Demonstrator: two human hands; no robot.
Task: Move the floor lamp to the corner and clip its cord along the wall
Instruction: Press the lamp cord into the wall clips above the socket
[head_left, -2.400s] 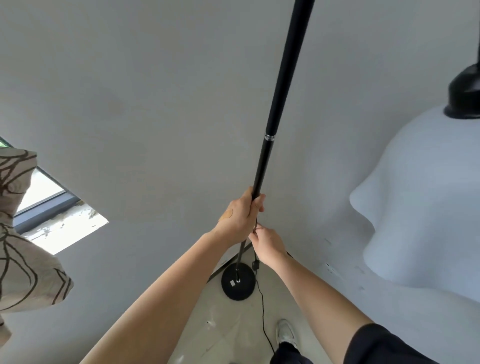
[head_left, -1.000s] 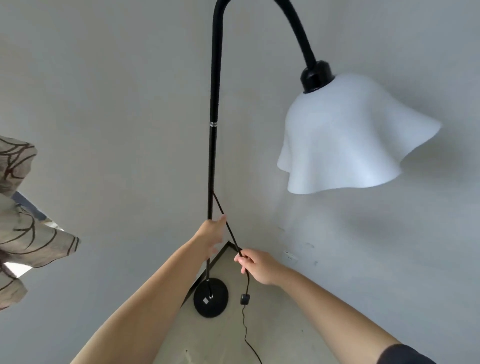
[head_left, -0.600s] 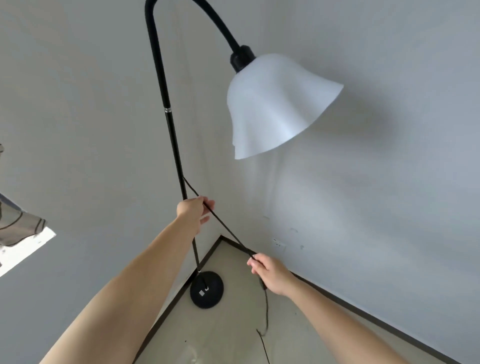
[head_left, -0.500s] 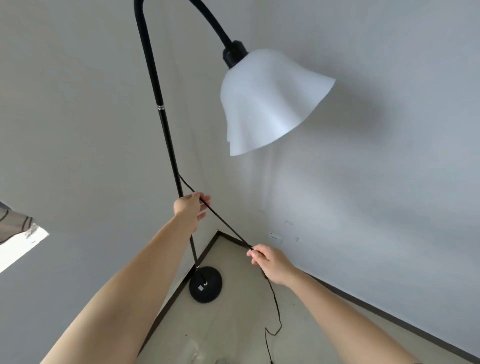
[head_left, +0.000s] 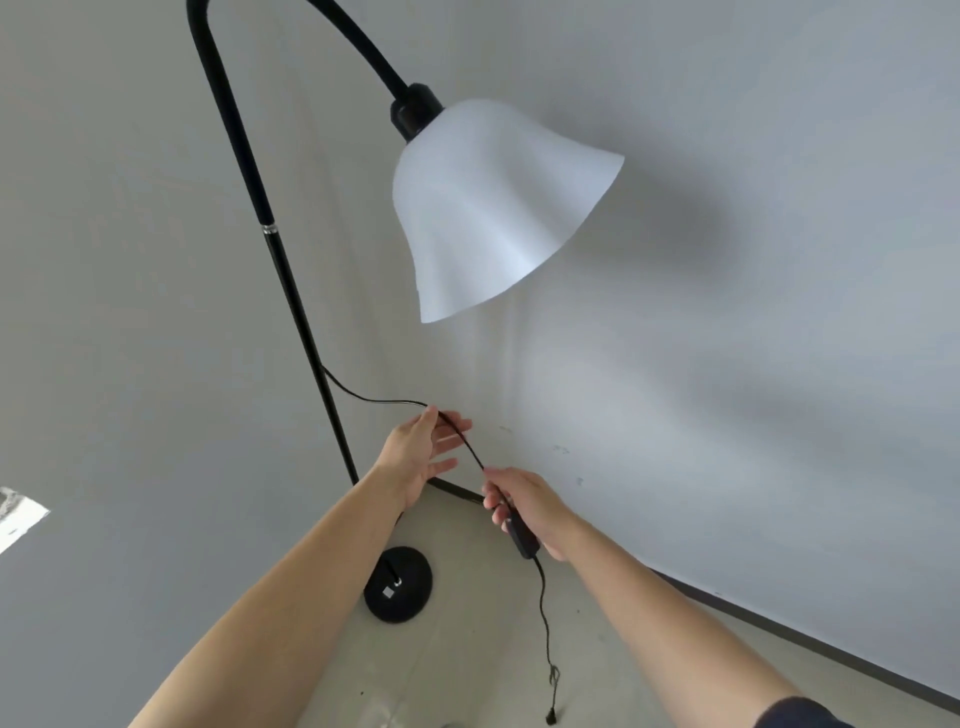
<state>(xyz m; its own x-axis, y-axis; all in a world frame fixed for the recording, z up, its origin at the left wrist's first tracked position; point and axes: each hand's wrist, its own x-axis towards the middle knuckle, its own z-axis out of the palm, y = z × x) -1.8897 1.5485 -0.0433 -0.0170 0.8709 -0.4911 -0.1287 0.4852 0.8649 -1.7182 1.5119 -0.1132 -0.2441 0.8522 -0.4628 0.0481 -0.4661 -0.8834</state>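
The black floor lamp stands in the room's corner, with its thin pole (head_left: 296, 306) rising from a round base (head_left: 398, 583) and a white bell shade (head_left: 493, 208) hanging from the curved neck. Its black cord (head_left: 543, 613) leaves the pole partway up and sags across to my left hand (head_left: 421, 452). That hand's fingers are spread and the cord rests over its thumb tip. My right hand (head_left: 524, 506) is closed around the cord just above the inline switch (head_left: 522, 540). Below the switch the cord hangs loose down to the floor.
Two grey walls meet behind the lamp, and a dark baseboard (head_left: 779, 623) runs along the right wall at floor level. The floor (head_left: 467, 665) is pale. A bright window patch (head_left: 18, 514) shows at the far left edge.
My left hand has moved right, away from the pole, and its fingers have opened. My right hand has slid down the cord to the switch. The cord now sags between pole and left hand.
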